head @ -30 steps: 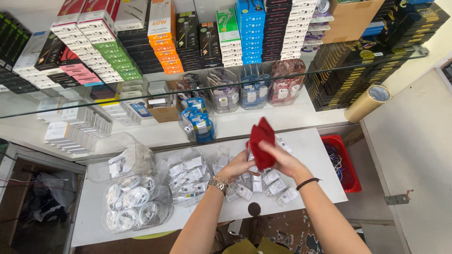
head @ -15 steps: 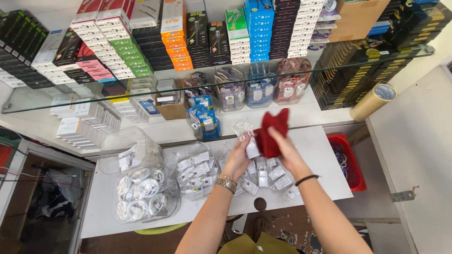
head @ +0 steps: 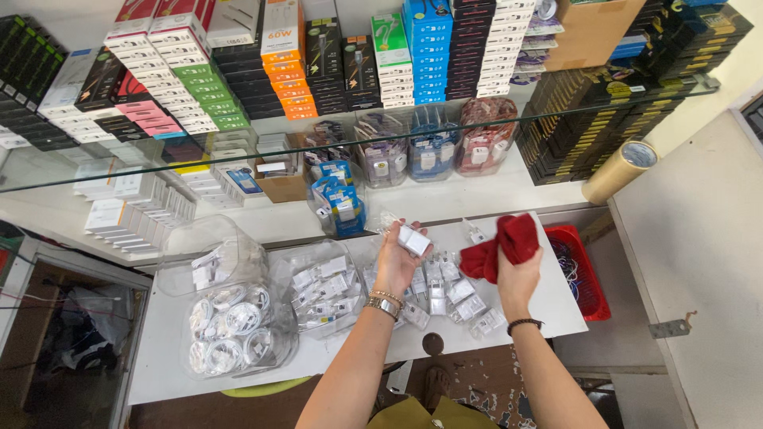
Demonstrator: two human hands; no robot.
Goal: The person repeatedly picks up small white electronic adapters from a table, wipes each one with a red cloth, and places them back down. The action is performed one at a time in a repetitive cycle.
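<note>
Head view: left hand (head: 395, 266) is raised above the white table (head: 548, 306), fingers curled around a small white charger in a clear wrapper (head: 413, 238), pinched near its lower edge rather than wrapped fully. Right hand (head: 518, 278) is closed on a bunched red cloth (head: 502, 246), which sticks up past the fingers and hangs just beside the charger, not touching it as far as I can tell. Likely risk: the grip on the charger looks light and the wrapper is slick, so a firm wipe from the cloth could push it out of the fingers; it would drop onto the loose pile of wrapped chargers (head: 445, 294) right below and be hard to tell from the rest. The pile sits near the front table edge, so a knock from either forearm could send pieces to the floor. To the left, a clear bag of packets (head: 322, 290) and a clear tub of coiled white cables (head: 230, 326) stand close to the left elbow's path; a wide swing could tip them. The red basket (head: 588, 274) hangs off the right end of the table, near the right arm. Glass shelf (head: 445, 131) runs overhead at the back with stacked boxes (head: 413, 48) on it; lifting the hands too high risks hitting its edge.
</note>
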